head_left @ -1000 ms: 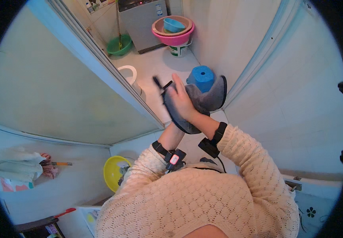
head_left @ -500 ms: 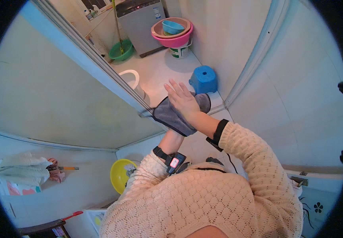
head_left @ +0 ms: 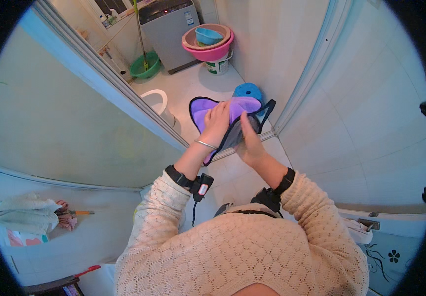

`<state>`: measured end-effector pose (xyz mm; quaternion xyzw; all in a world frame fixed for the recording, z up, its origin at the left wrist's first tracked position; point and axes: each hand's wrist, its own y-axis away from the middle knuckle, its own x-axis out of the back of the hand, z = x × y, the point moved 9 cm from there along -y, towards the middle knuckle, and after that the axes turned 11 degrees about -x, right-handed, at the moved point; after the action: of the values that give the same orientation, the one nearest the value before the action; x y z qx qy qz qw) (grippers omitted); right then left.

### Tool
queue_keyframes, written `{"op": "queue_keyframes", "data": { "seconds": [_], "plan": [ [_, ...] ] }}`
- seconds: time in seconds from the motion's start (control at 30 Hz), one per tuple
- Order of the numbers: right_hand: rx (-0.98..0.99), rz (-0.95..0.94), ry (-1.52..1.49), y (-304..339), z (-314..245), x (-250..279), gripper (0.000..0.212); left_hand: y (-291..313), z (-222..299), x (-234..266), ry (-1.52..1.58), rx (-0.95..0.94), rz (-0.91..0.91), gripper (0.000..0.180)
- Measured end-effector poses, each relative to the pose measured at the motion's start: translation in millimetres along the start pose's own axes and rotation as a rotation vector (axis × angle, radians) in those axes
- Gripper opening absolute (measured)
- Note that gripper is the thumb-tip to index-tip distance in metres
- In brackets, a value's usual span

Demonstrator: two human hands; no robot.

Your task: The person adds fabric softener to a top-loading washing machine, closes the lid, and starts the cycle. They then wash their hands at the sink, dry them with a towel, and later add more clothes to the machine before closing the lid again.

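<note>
At far left, a pale, limp towel [head_left: 25, 212] hangs in soft folds against the wall. Next, a broad frosted panel [head_left: 94, 118], smooth and cloudy, is bounded by a ribbed metal frame. Beyond the frame are a round green plastic basin [head_left: 141, 70], a box-shaped grey washing machine [head_left: 171, 37] and a white vessel with a curved rim [head_left: 162, 96], partly hidden by the frame. Farther right, a glossy pink basin [head_left: 218, 53] sits atop a bucket, with other basins nested in it.

In the centre, a two-faced cloth [head_left: 200, 107], plush violet on one side and grey on the other, with dark binding and a dark loop at its right end, is raised before the chest at the doorway; in this view it overlaps a blue stool [head_left: 246, 91].

The left hand [head_left: 216, 123] lies back upward on the violet face, fingers together and slightly bent, a thin bangle at the wrist. The right hand [head_left: 250, 145] stands edgewise against the grey face, one digit extended; its other fingers are hidden. Whether either hand grips the cloth cannot be told. Both forearms, in cream openwork knit sleeves [head_left: 161, 209], converge on it. At right, a smooth pale wall [head_left: 366, 118] shows fine joint lines.
</note>
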<state>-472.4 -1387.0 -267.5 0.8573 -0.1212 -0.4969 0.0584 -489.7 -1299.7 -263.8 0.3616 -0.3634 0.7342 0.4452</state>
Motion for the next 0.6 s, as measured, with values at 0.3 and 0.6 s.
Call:
{"op": "queue_keyframes", "data": {
  "seconds": [0.3, 0.6],
  "plan": [
    [-0.113, -0.363, 0.0, 21.6, -13.5, -73.9, 0.073, -16.6, 74.3, 78.3, 2.19, -0.177, 0.604, 0.066],
    [0.056, 0.111, -0.035, -34.0, 18.8, 23.0, 0.038, -8.5, 77.3, 79.2, 0.586, -0.18, 0.838, 0.046]
  ]
}}
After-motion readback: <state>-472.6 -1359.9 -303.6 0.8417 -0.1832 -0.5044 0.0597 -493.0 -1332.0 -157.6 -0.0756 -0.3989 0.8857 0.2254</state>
